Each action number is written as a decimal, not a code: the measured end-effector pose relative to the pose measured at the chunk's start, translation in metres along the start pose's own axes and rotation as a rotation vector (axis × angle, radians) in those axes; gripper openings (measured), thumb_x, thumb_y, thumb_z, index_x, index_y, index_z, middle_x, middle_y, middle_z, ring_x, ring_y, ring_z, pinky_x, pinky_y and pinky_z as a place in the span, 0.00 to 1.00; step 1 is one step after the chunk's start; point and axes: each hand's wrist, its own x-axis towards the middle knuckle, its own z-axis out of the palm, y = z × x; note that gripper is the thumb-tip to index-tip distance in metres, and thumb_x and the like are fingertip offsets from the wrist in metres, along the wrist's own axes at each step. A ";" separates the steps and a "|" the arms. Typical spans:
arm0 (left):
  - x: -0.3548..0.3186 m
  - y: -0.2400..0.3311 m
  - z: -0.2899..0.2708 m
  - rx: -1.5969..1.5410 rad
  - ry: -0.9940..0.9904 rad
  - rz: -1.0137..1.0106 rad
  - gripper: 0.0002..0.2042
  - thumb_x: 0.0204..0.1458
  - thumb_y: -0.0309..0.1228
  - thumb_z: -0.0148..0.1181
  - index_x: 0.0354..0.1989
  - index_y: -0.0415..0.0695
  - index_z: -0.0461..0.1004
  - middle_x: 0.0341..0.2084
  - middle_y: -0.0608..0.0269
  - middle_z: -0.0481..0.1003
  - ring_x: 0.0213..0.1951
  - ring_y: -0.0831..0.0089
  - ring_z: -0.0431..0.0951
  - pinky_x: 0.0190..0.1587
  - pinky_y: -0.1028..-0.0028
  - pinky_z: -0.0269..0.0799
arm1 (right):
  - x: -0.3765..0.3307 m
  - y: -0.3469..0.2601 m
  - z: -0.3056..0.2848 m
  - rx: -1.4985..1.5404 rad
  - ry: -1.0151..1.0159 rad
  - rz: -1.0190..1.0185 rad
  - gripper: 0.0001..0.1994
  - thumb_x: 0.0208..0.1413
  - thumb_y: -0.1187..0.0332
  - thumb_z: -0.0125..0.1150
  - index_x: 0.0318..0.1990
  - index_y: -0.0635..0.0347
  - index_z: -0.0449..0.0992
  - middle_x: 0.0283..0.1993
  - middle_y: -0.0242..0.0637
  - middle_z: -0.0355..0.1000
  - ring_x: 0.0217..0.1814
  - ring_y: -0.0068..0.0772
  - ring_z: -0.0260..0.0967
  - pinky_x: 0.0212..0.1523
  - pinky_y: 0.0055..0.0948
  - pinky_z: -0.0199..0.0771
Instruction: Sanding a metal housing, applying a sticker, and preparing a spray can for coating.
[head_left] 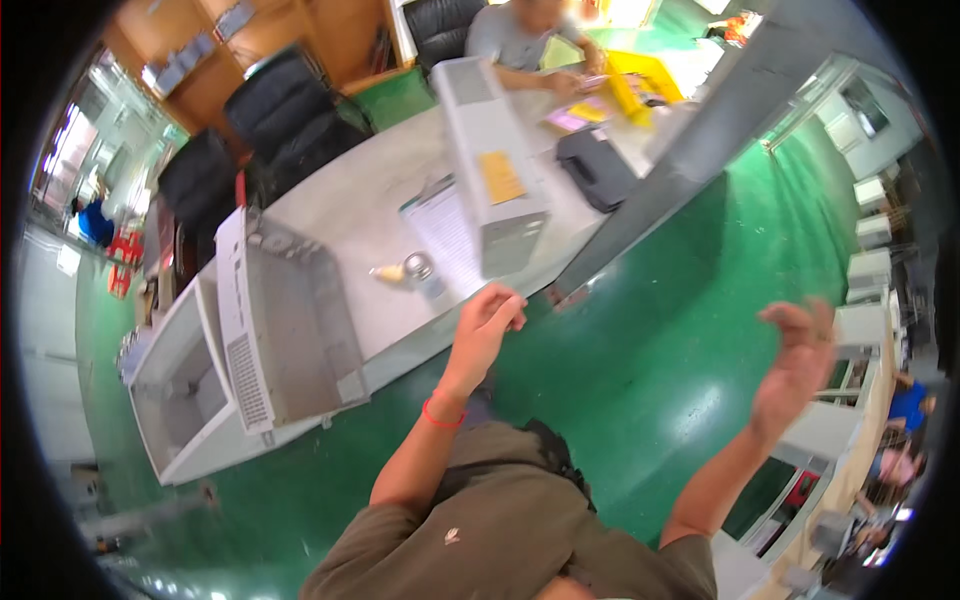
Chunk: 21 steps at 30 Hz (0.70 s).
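Observation:
My left hand (492,325) is loosely curled just off the front edge of a pale table (350,210), with nothing seen in it. Close beyond it stands a long light-grey metal box (500,130) bearing a yellow label. A clipboard with a printed sheet (445,235) lies beside the box, partly under it. Next to the sheet are a small round metal item (418,265) and a yellowish piece (388,273). Off to the right, over the green floor, my right hand (797,355) is raised, fingers bent and apart, slightly blurred, holding nothing visible.
Open grey metal casings (290,330) occupy the table's left end. A black case (597,168) and a yellow bin (643,85) lie near a seated co-worker (520,45). A grey post (690,150) rises at the table's right. Black chairs (290,110) stand behind; grey cabinets (868,270) line the right.

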 end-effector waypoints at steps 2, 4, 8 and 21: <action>0.003 -0.018 -0.015 -0.010 0.019 -0.035 0.09 0.75 0.32 0.59 0.44 0.39 0.79 0.34 0.68 0.79 0.37 0.79 0.77 0.41 0.74 0.73 | -0.038 0.018 0.032 -0.119 -0.108 0.449 0.18 0.79 0.60 0.59 0.64 0.66 0.78 0.50 0.41 0.83 0.53 0.34 0.81 0.62 0.39 0.79; 0.021 -0.012 -0.034 -0.008 0.047 -0.063 0.09 0.75 0.30 0.59 0.43 0.38 0.78 0.34 0.68 0.79 0.35 0.80 0.76 0.40 0.76 0.73 | -0.071 0.056 0.057 -0.109 -0.213 0.701 0.13 0.78 0.67 0.61 0.61 0.65 0.81 0.51 0.39 0.84 0.53 0.31 0.81 0.61 0.34 0.80; 0.055 -0.011 -0.093 0.116 0.273 0.008 0.11 0.74 0.32 0.61 0.38 0.39 0.80 0.27 0.70 0.76 0.31 0.82 0.74 0.37 0.77 0.70 | -0.085 0.090 0.113 0.027 -0.428 0.933 0.13 0.75 0.69 0.64 0.62 0.65 0.81 0.53 0.39 0.85 0.54 0.31 0.81 0.61 0.32 0.79; 0.085 -0.042 -0.205 0.266 0.586 -0.157 0.09 0.73 0.32 0.60 0.41 0.41 0.80 0.28 0.69 0.77 0.32 0.81 0.75 0.38 0.76 0.70 | 0.000 0.167 0.205 -0.059 -0.693 0.902 0.16 0.73 0.68 0.66 0.63 0.64 0.80 0.52 0.40 0.85 0.56 0.33 0.82 0.64 0.37 0.78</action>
